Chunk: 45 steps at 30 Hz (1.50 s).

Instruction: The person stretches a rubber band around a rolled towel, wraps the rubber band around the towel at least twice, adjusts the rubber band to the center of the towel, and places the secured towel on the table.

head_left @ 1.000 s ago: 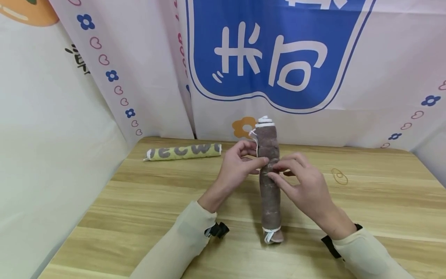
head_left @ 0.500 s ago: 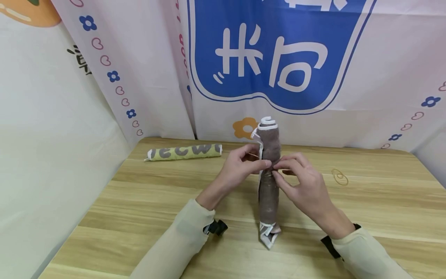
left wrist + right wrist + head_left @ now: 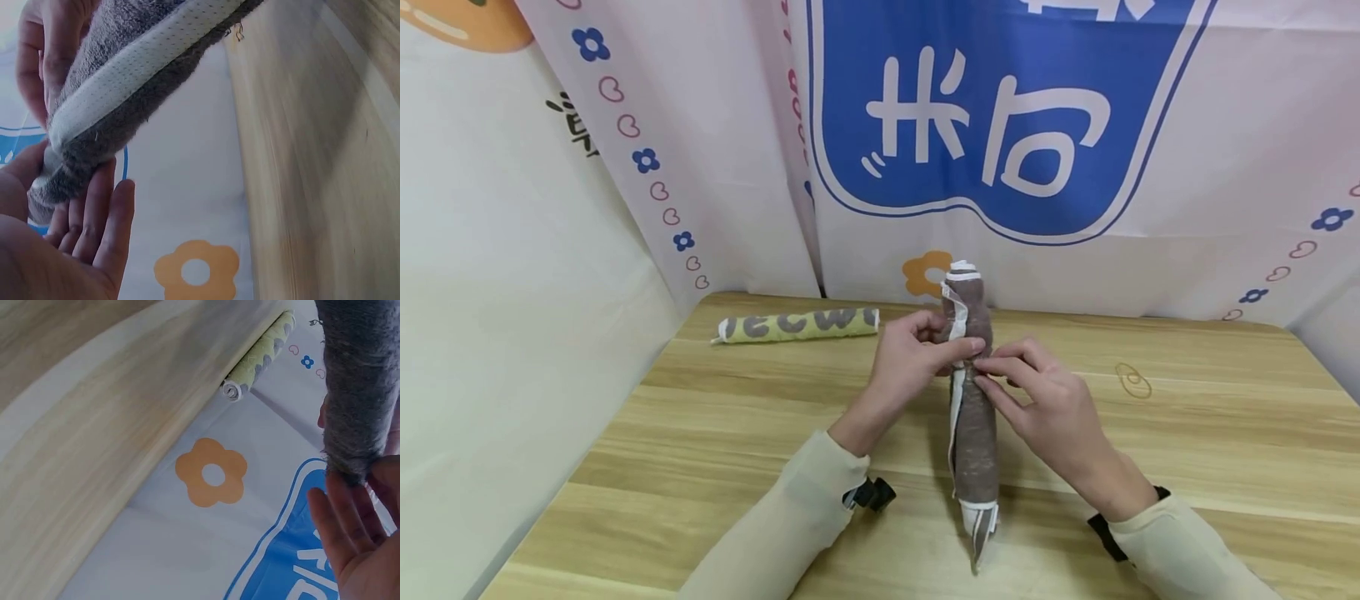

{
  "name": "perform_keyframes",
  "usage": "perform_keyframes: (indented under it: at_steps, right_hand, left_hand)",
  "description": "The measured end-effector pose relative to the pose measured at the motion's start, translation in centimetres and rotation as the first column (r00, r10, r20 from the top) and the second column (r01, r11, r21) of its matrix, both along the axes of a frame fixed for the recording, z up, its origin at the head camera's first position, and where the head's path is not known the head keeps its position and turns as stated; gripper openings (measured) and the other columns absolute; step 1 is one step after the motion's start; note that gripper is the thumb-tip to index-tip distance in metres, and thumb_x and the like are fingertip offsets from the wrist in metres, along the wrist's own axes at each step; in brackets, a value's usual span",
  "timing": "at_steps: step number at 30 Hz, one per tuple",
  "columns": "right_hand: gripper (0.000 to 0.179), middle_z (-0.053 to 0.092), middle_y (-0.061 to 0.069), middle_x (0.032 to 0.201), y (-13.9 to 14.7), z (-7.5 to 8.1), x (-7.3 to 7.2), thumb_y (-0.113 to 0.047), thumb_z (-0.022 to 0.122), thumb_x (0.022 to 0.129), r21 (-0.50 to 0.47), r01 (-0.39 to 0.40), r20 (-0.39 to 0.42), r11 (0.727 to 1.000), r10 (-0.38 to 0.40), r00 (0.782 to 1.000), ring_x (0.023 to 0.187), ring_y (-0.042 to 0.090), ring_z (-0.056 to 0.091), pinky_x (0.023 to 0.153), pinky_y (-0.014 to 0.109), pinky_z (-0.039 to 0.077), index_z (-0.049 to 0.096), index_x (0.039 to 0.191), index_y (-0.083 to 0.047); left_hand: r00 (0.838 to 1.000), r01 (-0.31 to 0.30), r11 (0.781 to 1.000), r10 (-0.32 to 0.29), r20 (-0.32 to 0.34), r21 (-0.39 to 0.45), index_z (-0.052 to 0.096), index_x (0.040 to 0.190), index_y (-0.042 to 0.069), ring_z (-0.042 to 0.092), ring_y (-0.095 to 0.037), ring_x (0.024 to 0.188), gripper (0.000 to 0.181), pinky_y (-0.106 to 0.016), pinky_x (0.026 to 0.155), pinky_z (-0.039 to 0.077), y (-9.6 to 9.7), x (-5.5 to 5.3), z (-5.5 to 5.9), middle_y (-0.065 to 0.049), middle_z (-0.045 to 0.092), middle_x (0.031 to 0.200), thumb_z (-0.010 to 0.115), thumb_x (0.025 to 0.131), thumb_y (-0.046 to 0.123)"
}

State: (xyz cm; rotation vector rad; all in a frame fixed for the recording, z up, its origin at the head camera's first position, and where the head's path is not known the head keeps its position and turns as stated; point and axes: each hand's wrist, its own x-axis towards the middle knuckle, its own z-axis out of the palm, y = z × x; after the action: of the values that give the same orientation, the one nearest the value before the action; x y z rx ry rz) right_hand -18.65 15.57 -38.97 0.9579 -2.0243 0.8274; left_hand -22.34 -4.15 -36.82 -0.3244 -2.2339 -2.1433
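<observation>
A rolled grey-brown towel [image 3: 976, 450] with white edging is held lengthwise above the wooden table. My left hand [image 3: 906, 354] grips it around its middle, thumb in front and fingers behind. At the same narrowed middle, the thumb and fingertips of my right hand [image 3: 1052, 404] pinch at the roll; whether a band lies there is too small to tell. In the left wrist view, a white hem runs along the towel [image 3: 125, 94]. The right wrist view shows the plain side of the towel [image 3: 359, 375] drawn in near the fingers.
A yellow rolled towel [image 3: 797, 327] with grey letters lies at the table's back left. A thin tan loop like a rubber band [image 3: 1132, 380] lies to the right on the wooden table [image 3: 700, 467]. A printed cloth backdrop [image 3: 1187, 267] stands behind the table edge.
The grey-brown towel has turned in my hands, so its white hem now faces front. Its lower end has shifted down and its top slightly left. The yellow towel has stayed put.
</observation>
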Motion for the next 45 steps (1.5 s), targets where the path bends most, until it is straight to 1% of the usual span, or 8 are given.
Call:
perform_keyframes:
  at_steps: [2,6,13,22,27,32,38,45]
  right_hand:
    - [0.013,0.070,0.007,0.102,-0.2,0.0,0.2,-0.009,0.083,0.092,0.004,0.014,-0.009,1.000,-0.014,1.000,0.080,0.019,0.069,0.067,0.024,0.056,0.080,0.104,-0.004]
    - [0.028,0.067,0.007,0.099,-0.4,0.2,0.5,0.011,0.086,0.077,0.002,0.023,0.006,1.000,-0.023,1.000,0.076,0.016,0.068,0.064,0.025,0.057,0.079,0.101,-0.003]
    - [0.028,0.060,-0.002,0.086,-0.3,0.2,0.6,0.014,0.078,0.077,0.015,0.015,0.151,1.000,-0.017,0.988,0.071,0.008,0.061,0.064,0.014,0.052,0.066,0.091,-0.008]
    - [0.024,0.061,-0.003,0.089,0.2,-0.1,0.2,0.003,0.071,0.072,0.130,-0.031,0.008,0.991,0.031,0.999,0.070,0.012,0.066,0.060,0.023,0.058,0.062,0.092,-0.009]
    - [0.025,0.064,0.000,0.091,0.3,0.2,0.3,0.011,0.072,0.079,0.046,-0.030,0.117,0.998,0.024,0.993,0.076,0.016,0.071,0.061,0.021,0.059,0.064,0.095,-0.007]
    - [0.021,0.068,0.004,0.099,0.2,0.5,0.7,0.009,0.078,0.088,-0.065,0.040,0.290,0.997,-0.019,0.957,0.084,0.021,0.074,0.061,0.022,0.059,0.068,0.101,-0.004]
    - [0.037,0.068,0.012,0.112,-0.5,0.7,1.3,-0.014,0.084,0.094,-0.054,0.105,0.498,0.993,-0.064,0.865,0.089,0.026,0.075,0.068,0.033,0.063,0.062,0.121,-0.002]
    - [0.051,0.070,0.012,0.115,-0.8,0.6,1.5,-0.025,0.087,0.092,0.016,0.187,0.531,0.982,-0.166,0.831,0.087,0.024,0.073,0.064,0.036,0.061,0.061,0.130,-0.004]
  left_hand:
    - [1.000,-0.029,1.000,0.029,0.008,0.009,0.069,0.091,0.003,0.063,-0.010,0.061,0.027,-0.037,0.063,0.061,0.2,0.2,0.1,-0.001,0.068,0.076,0.092,0.083,0.015]
    - [0.996,-0.087,0.996,0.087,-0.003,-0.007,0.068,0.085,0.004,0.063,-0.010,0.058,0.028,-0.048,0.065,0.063,0.5,0.4,0.2,0.000,0.067,0.072,0.093,0.081,0.015]
    - [0.988,-0.150,0.983,0.144,-0.059,-0.110,0.069,0.083,0.008,0.054,-0.008,0.059,0.030,-0.024,0.051,0.045,1.1,0.9,0.3,0.003,0.063,0.071,0.096,0.078,0.020]
    - [0.987,-0.152,0.979,0.143,-0.074,-0.133,0.067,0.083,0.008,0.052,-0.008,0.058,0.030,-0.023,0.050,0.042,1.3,0.9,-0.1,0.003,0.063,0.072,0.095,0.079,0.019]
    - [0.992,-0.119,0.990,0.116,-0.043,-0.077,0.067,0.086,0.006,0.061,-0.011,0.059,0.031,-0.027,0.054,0.054,0.9,0.7,0.0,-0.001,0.067,0.077,0.093,0.081,0.021]
    - [0.993,-0.111,0.994,0.111,-0.040,0.006,0.067,0.089,0.004,0.066,-0.013,0.065,0.031,-0.039,0.062,0.062,0.8,0.6,0.0,-0.005,0.071,0.082,0.093,0.084,0.022]
    - [0.983,-0.173,0.984,0.175,-0.050,0.051,0.068,0.093,0.004,0.065,-0.013,0.068,0.032,-0.035,0.065,0.061,0.9,0.6,-0.1,-0.005,0.069,0.087,0.092,0.085,0.023]
    - [0.981,-0.187,0.970,0.191,-0.010,0.156,0.066,0.100,0.002,0.071,-0.019,0.078,0.033,-0.037,0.069,0.064,1.0,0.7,0.1,-0.009,0.068,0.093,0.089,0.087,0.021]
